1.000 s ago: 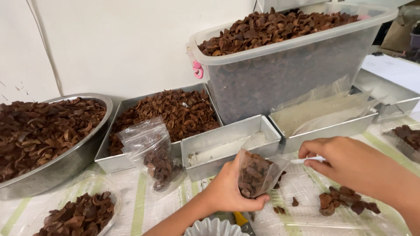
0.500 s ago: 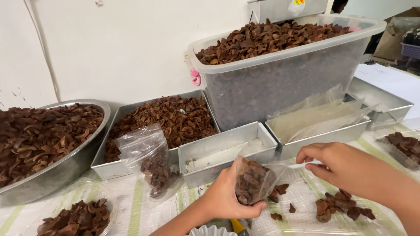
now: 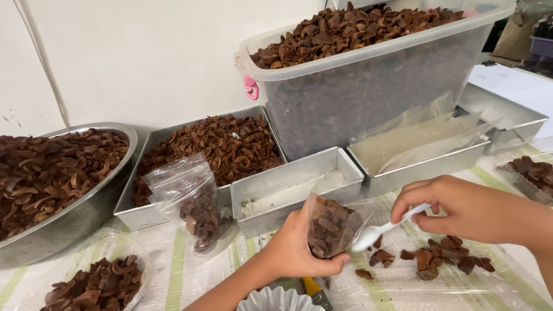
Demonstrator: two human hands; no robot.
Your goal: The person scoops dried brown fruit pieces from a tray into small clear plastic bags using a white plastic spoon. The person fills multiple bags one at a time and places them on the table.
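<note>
The right hand has dipped its white plastic spoon toward the clear bag since a moment ago. The left hand grips that bag of brown pieces upright near the counter's front edge, spoon tip just beside it.

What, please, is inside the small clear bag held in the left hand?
The bag in the left hand holds brown dried pieces, filling it most of the way. Its bottom is covered by the fingers.
</note>
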